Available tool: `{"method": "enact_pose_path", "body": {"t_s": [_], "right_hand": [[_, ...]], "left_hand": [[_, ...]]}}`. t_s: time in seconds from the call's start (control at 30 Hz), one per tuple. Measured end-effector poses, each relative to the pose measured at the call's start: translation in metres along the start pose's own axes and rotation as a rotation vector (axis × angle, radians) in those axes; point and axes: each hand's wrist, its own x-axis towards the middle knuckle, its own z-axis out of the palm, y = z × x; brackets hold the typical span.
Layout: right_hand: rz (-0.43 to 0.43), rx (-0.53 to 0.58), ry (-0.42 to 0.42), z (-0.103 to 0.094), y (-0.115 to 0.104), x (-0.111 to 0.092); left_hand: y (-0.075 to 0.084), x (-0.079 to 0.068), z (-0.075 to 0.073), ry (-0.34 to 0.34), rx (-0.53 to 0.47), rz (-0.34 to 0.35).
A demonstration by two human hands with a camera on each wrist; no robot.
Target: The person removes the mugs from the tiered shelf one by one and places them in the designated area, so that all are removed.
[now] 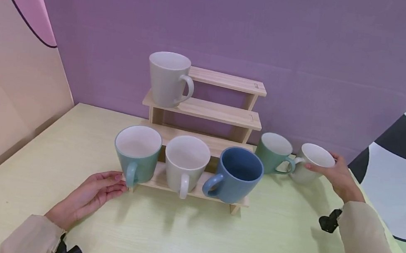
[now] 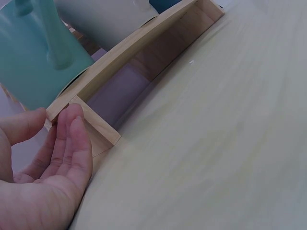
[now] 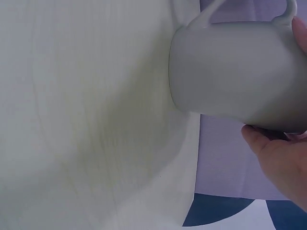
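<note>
At the far right my right hand (image 1: 338, 177) grips a white mug (image 1: 305, 171), thumb at the near side of the rim and fingers round the far right side. The right wrist view shows this white mug (image 3: 235, 72) with its base by the tabletop. My left hand (image 1: 95, 193) pinches the left end of the lowest step of a tiered wooden stand (image 1: 219, 113), thumb at the board's end and fingertips by the leg (image 2: 96, 120). On that step stand a light teal mug (image 1: 137, 152), another white mug (image 1: 186, 162) and a blue mug (image 1: 238, 176).
A pale grey mug (image 1: 168, 81) stands higher up on the stand's left side. Between the stand and the gripped mug is a green mug (image 1: 275, 155), its handle overlapping the white one's handle. A purple backdrop (image 1: 236, 30) rises behind the light wood table (image 1: 182, 241).
</note>
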Motion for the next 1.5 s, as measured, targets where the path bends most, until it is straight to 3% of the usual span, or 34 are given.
{"method": "enact_pose_path", "body": {"t_s": [0.23,0.67,1.33,1.5], "right_hand": [[0.038,0.048,-0.069,-0.013,-0.011,-0.005],[0.018,0.011,-0.062,-0.028,-0.022,-0.006],[-0.007,-0.055,-0.087,-0.032,-0.054,-0.008],[-0.030,-0.022,-0.090,-0.026,-0.063,-0.008]], "left_hand": [[-0.002,-0.001,0.000,0.005,0.011,-0.002],[0.000,0.001,-0.001,0.012,0.016,-0.008],[0.000,0.001,0.001,0.008,0.015,-0.002],[0.000,0.000,0.001,0.004,0.014,-0.002]]}}
